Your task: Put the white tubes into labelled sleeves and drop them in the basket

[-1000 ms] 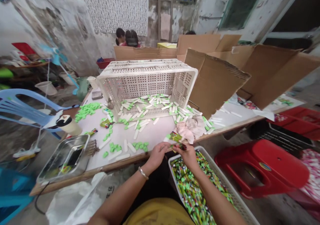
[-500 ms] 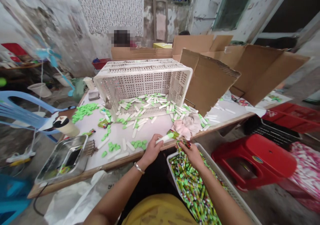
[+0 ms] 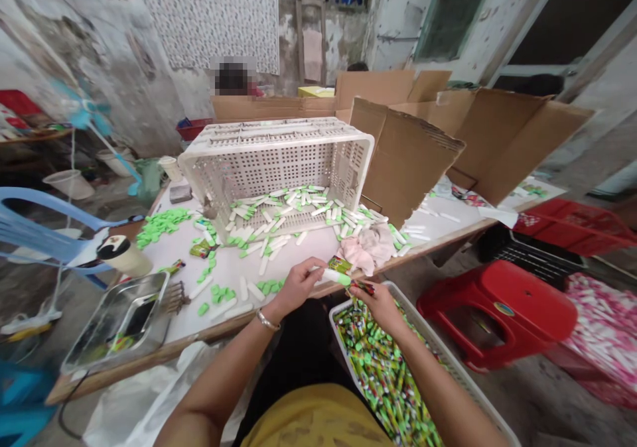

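Note:
My left hand (image 3: 297, 289) is closed around a white tube with a green cap (image 3: 332, 275), its capped end pointing right. My right hand (image 3: 382, 306) pinches a small printed wrapper (image 3: 365, 288). The green cap meets that wrapper, but whether it is inside I cannot tell. Behind the tube, at the table edge, lies a flat pile of green printed wrappers (image 3: 340, 263) next to a pink cloth (image 3: 365, 247). Below my right hand stands a pale crate (image 3: 334, 314) full of wrapped green-capped tubes (image 3: 383, 367).
A white perforated basket (image 3: 279, 132) lies on its side on the table, spilling white tubes. Loose green caps (image 3: 162, 227) are heaped at left. A metal tray (image 3: 114, 327) sits at the front left corner. Cardboard (image 3: 403, 162) stands behind; a red stool (image 3: 502, 308) is at right.
The tube in my left hand has turned more level and moved towards my right hand, so its green cap now meets the wrapper. The view has shifted slightly.

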Demonstrator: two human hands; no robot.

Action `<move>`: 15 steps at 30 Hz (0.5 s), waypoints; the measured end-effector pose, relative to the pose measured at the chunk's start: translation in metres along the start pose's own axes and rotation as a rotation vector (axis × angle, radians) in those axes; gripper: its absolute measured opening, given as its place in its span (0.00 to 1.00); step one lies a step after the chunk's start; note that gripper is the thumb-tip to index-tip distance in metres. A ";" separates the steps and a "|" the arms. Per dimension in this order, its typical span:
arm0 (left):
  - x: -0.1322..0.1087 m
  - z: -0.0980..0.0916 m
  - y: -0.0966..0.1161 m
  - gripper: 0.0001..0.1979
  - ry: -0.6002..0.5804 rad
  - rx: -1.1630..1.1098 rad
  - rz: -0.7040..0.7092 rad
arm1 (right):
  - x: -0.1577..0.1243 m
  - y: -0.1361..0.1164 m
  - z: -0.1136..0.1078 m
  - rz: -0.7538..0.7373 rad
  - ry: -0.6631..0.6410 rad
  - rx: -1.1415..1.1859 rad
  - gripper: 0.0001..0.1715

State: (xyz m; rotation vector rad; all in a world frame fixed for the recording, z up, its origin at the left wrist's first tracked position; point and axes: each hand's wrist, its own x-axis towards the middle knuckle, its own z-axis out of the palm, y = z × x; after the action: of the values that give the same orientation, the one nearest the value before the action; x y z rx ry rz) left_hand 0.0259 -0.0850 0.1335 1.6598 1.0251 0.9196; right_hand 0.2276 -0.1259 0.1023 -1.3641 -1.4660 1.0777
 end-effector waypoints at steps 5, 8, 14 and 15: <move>0.002 -0.004 0.005 0.13 -0.092 0.084 0.045 | 0.002 0.002 0.004 0.005 -0.038 -0.010 0.14; 0.005 -0.006 0.006 0.13 -0.147 0.123 0.084 | 0.004 0.000 0.005 -0.091 -0.052 -0.056 0.12; 0.010 -0.002 -0.003 0.12 -0.199 0.121 0.093 | 0.007 -0.004 0.003 -0.079 -0.124 -0.106 0.10; 0.011 0.000 -0.005 0.12 -0.199 0.111 0.091 | 0.008 -0.005 0.004 -0.037 -0.152 -0.063 0.10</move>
State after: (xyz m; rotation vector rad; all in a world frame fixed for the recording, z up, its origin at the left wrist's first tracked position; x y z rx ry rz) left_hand 0.0285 -0.0741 0.1304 1.8626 0.8850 0.7491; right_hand 0.2225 -0.1186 0.1061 -1.3175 -1.6414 1.1407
